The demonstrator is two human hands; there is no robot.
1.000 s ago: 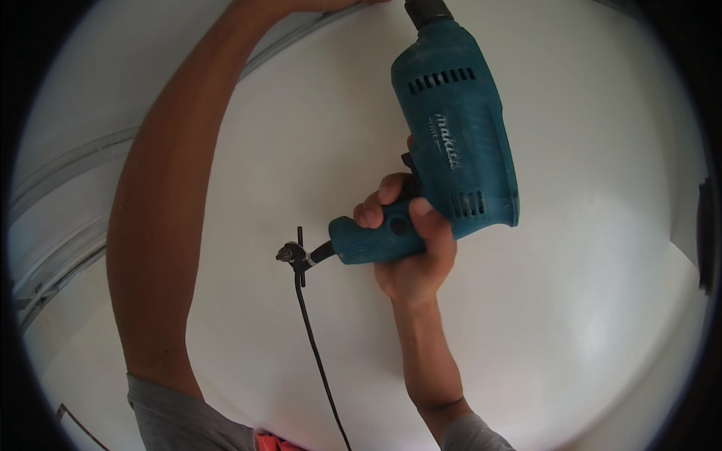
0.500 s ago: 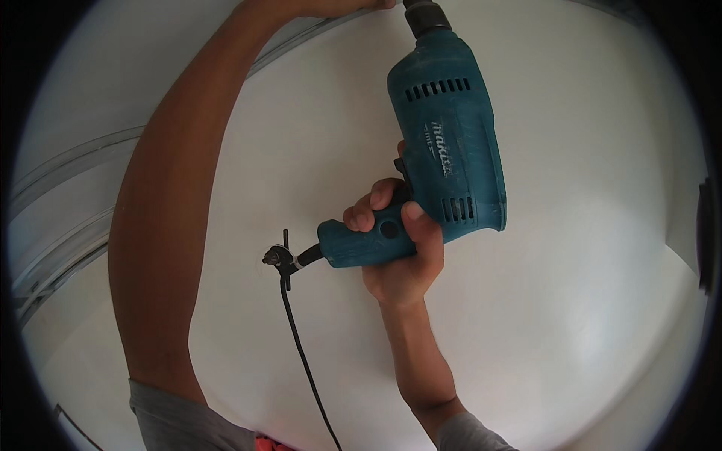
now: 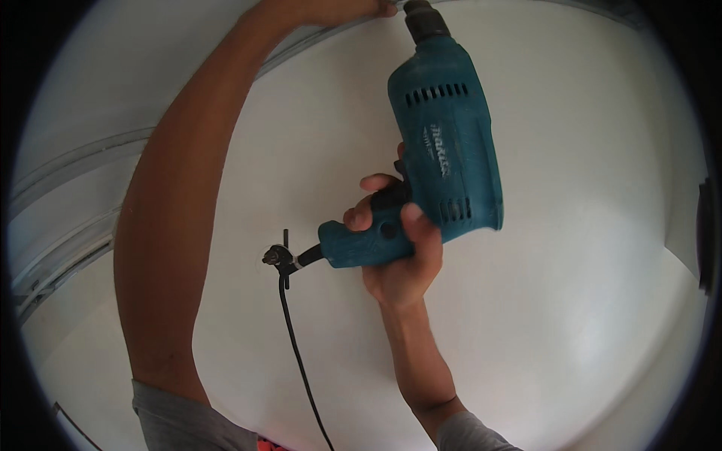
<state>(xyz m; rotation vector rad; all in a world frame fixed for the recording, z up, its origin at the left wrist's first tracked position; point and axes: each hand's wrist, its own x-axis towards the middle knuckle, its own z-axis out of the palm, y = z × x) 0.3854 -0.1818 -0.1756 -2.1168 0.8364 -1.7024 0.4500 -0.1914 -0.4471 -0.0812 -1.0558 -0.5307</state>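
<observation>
My right hand grips the handle of a teal corded drill, one finger lifted a little from the grip near the trigger. The drill's dark chuck points up toward the top edge. A black cord hangs from the handle, with a chuck key fastened on it. My left forearm rises along the left side to my left hand, cut off at the top edge with fingertips just beside the chuck; what it holds or touches cannot be made out.
A large white panel surface fills the middle and right behind the drill. Grey metal channels curve along the upper left and top, beside a white surface. A dark object sits at the right rim, and a thin dark edge shows at lower left.
The drill and my right hand have shifted left and slightly down, bringing more of the chuck into view. A finger near the trigger has lifted. My left forearm has moved slightly to the right.
</observation>
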